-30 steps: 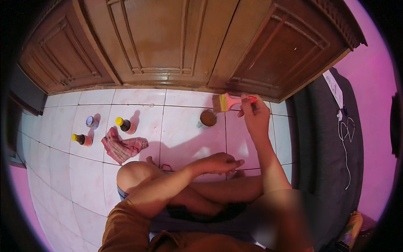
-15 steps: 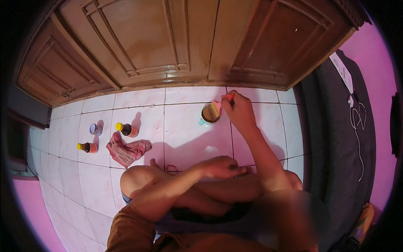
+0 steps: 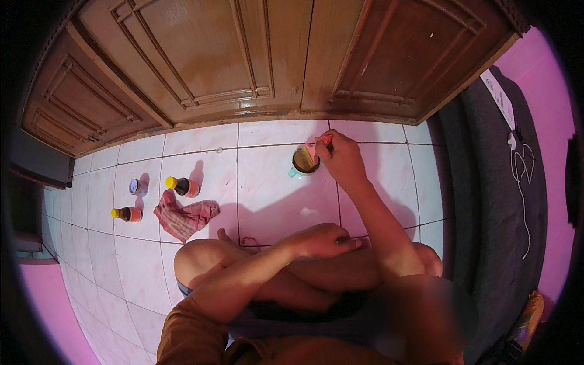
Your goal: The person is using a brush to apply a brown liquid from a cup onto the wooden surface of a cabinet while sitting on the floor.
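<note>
My right hand (image 3: 342,157) is at upper centre-right of the frame, pinching the red handle of a flat paintbrush (image 3: 309,151) between thumb and fingers. The brush's yellow ferrule sits in the mouth of a pale green mug (image 3: 295,173); its bristle tips are down inside and cannot be made out. The mug holds brown liquid and stands on the white tiled floor (image 3: 274,198), just left of my right hand and well above my left hand (image 3: 325,241) in the frame.

Left hand: lower centre, over my crossed legs, fingers loosely curled, thumb pointing right. I cannot tell whether anything is inside it.

Left of frame: two dark bottles with yellow caps (image 3: 183,187), a small round tin (image 3: 137,187), and a crumpled red plaid cloth (image 3: 184,218) beside the nearer bottle. A brown wooden cabinet (image 3: 286,91) spans the top.
</note>
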`<state>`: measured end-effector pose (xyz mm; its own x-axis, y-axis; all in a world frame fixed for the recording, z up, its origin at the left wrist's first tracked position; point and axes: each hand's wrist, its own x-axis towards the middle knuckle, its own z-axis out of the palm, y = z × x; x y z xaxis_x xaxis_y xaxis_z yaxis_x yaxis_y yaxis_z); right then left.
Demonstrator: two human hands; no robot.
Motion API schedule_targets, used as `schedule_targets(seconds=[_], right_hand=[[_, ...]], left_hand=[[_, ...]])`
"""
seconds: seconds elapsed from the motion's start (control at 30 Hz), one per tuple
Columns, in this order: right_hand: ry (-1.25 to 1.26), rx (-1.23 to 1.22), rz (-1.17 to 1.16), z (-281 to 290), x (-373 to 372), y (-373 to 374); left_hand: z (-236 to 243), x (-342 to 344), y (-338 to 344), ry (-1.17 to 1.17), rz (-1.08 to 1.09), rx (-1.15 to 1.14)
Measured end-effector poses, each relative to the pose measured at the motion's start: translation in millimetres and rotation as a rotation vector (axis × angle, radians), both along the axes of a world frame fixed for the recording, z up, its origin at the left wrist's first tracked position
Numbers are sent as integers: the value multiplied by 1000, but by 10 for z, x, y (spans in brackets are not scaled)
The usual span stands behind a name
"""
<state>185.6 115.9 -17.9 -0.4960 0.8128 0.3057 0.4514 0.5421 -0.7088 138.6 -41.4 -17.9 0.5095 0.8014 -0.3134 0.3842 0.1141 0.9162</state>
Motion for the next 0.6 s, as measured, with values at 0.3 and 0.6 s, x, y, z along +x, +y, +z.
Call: schedule_targets(seconds=[0.3,0.6], right_hand=[[1,4,-9,-58,-11,-7],[19,-52,-16,-35,1,-5]], left_hand=[[3,9,29,22,-43,-30],[-84,22,22,29,-43,-21]])
